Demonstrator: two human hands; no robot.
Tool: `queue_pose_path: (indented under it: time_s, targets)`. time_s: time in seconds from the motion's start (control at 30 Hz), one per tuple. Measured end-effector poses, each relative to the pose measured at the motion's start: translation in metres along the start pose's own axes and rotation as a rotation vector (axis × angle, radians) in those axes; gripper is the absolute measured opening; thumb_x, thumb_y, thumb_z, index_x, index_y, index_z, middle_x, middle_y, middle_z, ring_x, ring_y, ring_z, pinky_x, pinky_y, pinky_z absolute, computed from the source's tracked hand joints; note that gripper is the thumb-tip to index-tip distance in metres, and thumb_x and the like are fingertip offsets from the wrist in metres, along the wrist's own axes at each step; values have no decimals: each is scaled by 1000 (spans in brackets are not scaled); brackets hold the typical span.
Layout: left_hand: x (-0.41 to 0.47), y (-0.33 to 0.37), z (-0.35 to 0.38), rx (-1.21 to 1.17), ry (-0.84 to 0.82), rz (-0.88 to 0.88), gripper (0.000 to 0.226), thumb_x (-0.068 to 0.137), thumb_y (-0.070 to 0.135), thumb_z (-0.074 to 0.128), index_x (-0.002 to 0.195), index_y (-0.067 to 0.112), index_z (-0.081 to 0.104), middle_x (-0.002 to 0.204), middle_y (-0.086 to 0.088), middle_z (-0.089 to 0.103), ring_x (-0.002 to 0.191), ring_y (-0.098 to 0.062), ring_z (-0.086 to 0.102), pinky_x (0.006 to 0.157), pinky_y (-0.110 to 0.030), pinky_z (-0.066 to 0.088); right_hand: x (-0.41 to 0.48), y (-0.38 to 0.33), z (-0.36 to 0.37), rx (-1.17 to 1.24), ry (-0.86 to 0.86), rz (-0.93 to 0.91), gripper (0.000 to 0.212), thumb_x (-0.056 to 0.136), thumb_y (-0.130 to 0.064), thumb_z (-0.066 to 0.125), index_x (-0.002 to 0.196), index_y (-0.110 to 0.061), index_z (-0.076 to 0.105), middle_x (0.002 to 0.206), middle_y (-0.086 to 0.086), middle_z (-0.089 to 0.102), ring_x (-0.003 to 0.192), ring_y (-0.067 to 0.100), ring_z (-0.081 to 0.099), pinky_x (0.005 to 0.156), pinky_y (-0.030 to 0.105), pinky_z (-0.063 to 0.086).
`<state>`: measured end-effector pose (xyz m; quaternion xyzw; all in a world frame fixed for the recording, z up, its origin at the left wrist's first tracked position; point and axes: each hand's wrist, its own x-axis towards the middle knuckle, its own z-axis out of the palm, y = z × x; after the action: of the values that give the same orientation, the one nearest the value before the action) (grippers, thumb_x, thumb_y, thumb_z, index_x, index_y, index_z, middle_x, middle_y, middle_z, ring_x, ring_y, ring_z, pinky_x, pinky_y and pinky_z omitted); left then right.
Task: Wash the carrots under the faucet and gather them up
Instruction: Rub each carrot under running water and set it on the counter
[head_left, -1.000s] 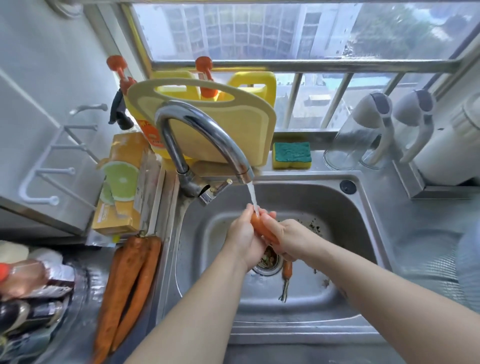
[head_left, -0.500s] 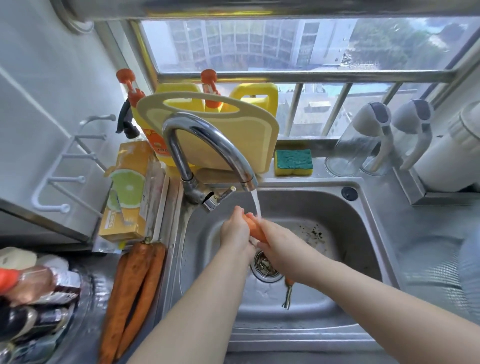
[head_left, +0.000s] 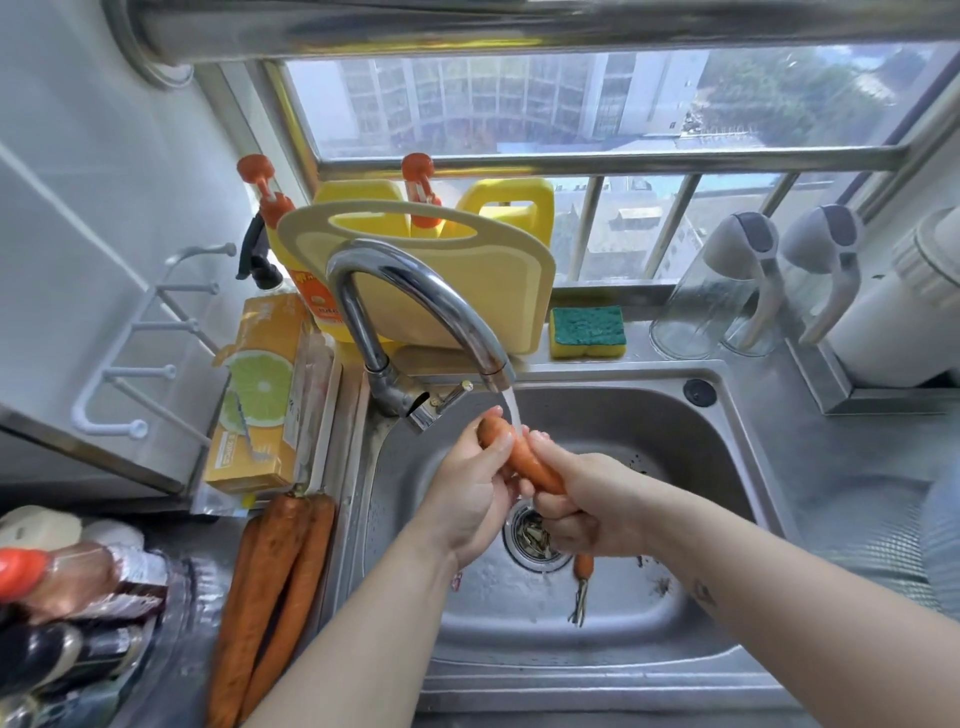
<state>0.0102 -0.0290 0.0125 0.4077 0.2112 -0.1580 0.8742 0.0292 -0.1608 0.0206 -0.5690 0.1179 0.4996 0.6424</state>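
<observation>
An orange carrot (head_left: 525, 460) is held slanted under the running water of the chrome faucet (head_left: 415, 306), above the steel sink (head_left: 670, 452). My left hand (head_left: 472, 493) wraps its thick upper end. My right hand (head_left: 582, 499) grips its lower part, and the thin root tip (head_left: 583, 569) pokes out below that hand. Water lands on the carrot between my two hands. Two or three long carrots (head_left: 275, 597) lie side by side on the counter left of the sink.
A drain strainer (head_left: 530, 538) with scraps sits under my hands. Behind the faucet lean a yellow cutting board (head_left: 467, 291), detergent jugs and a sponge (head_left: 588, 332). A lemon-print box (head_left: 260, 400) stands left; bottles crowd the lower left; glass jugs (head_left: 727, 291) stand right.
The view tilted upward. My hands have shifted along the carrot, so more of its middle shows between them under the water.
</observation>
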Motion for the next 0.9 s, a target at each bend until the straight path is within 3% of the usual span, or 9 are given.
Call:
queue_pose_path:
  time_s: [0.13, 0.2, 0.27, 0.33, 0.43, 0.53, 0.63, 0.73, 0.9]
  targets:
    - [8, -7, 15, 68, 205, 82, 17, 100, 8, 39, 113, 0, 45, 86, -11, 53, 73, -17, 61, 67, -29, 54, -12, -3, 5, -750, 276, -336, 39, 99, -45, 36, 80, -18, 57, 60, -7, 49, 54, 10, 45, 54, 22, 34]
    - [13, -10, 24, 164, 345, 121, 13, 100, 13, 38, 98, 5, 49, 77, -6, 52, 64, -14, 59, 62, -26, 52, -15, 2, 6, -1007, 340, -399, 26, 100, -31, 41, 116, -17, 56, 106, -2, 66, 95, 16, 61, 75, 21, 40]
    - [18, -12, 30, 281, 462, 163, 21, 100, 20, 38, 91, 6, 51, 71, -5, 55, 62, -15, 59, 63, -27, 50, -14, 12, 10, -1146, 413, -416, 32, 99, -26, 42, 128, -12, 44, 129, 5, 56, 115, 25, 54, 87, 29, 40]
    - [20, -10, 37, 249, 498, 160, 28, 100, 25, 37, 81, 10, 51, 65, -4, 55, 63, -18, 58, 68, -31, 48, -11, 21, 14, -1101, 516, -460, 22, 98, -33, 41, 107, -14, 44, 111, 9, 63, 100, 30, 58, 78, 37, 44]
    - [14, -2, 41, -19, 346, 29, 29, 103, 25, 32, 81, 13, 47, 69, -5, 51, 70, -18, 58, 63, -30, 47, -11, 19, 6, -916, 543, -450, 29, 96, -42, 43, 86, -16, 50, 79, 5, 63, 75, 25, 59, 65, 36, 42]
    - [-3, 0, 31, -146, 108, -108, 26, 103, 25, 30, 96, 15, 52, 88, -6, 59, 88, -19, 61, 81, -40, 46, -14, 14, -10, -633, 344, -384, 50, 94, -54, 40, 65, -14, 47, 55, 4, 40, 48, 17, 35, 48, 30, 28]
    - [-13, -5, 20, -68, 13, -87, 26, 103, 20, 30, 111, 15, 54, 106, -7, 63, 105, -20, 59, 91, -41, 43, -19, 14, -19, -348, 93, -248, 49, 97, -50, 35, 68, -12, 49, 53, -1, 29, 46, 11, 23, 48, 26, 17]
    - [-15, -7, 21, 18, 26, -6, 22, 103, 16, 30, 100, 11, 52, 96, -7, 59, 99, -19, 60, 80, -33, 49, -21, 13, -18, -511, 74, -279, 44, 97, -45, 40, 79, -10, 60, 58, -4, 43, 48, 8, 34, 50, 22, 28]
    - [-1, -3, 30, 10, 243, 43, 29, 102, 20, 34, 76, 13, 47, 70, -2, 52, 76, -16, 63, 58, -26, 48, -13, 14, -6, -941, 358, -425, 27, 95, -41, 47, 78, -22, 54, 67, -5, 55, 59, 10, 48, 59, 28, 37]
